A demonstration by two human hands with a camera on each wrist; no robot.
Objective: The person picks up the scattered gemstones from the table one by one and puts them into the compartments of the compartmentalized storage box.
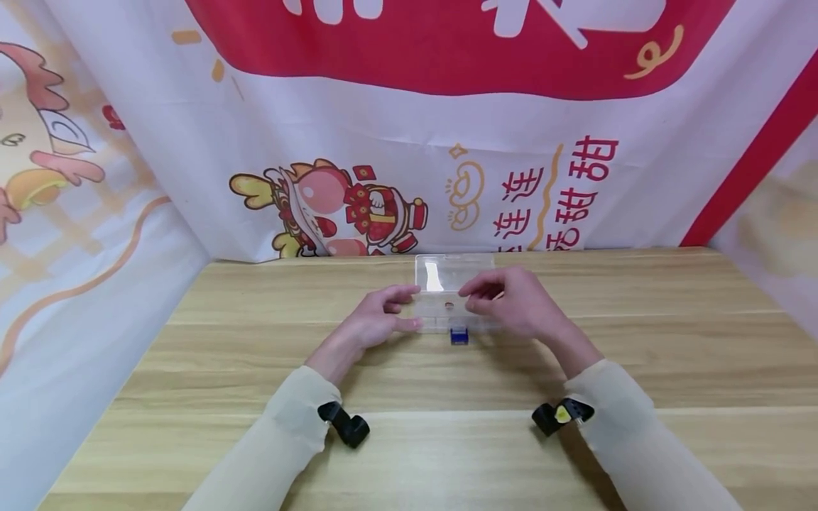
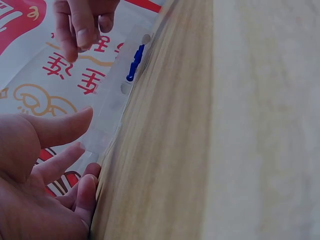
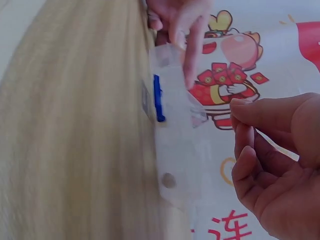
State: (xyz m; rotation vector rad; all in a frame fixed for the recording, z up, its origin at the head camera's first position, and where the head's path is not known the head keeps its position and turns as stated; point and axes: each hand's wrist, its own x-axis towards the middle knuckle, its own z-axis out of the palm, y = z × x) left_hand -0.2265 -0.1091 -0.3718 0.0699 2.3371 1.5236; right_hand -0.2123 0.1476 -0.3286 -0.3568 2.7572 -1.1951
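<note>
A clear plastic box [image 1: 434, 306] stands on the table with its transparent lid [image 1: 454, 272] raised toward the backdrop. On its front side is a blue latch [image 1: 459, 336], also visible in both wrist views. My left hand [image 1: 377, 317] holds the box's left end, thumb at the front corner and forefinger toward the hinge side. Over the right part of the box hovers my right hand [image 1: 516, 301], its thumb and forefinger tips brought together in the right wrist view; I cannot tell whether something tiny is between them. Inside the box lies a small reddish piece [image 1: 449, 305].
The wooden table [image 1: 409, 454] runs back to a printed cloth backdrop [image 1: 396, 128], which rises close behind the lid. Another printed cloth [image 1: 77, 213] hangs at the left. A black camera strap sits on each wrist, over pale sleeves [image 1: 281, 419].
</note>
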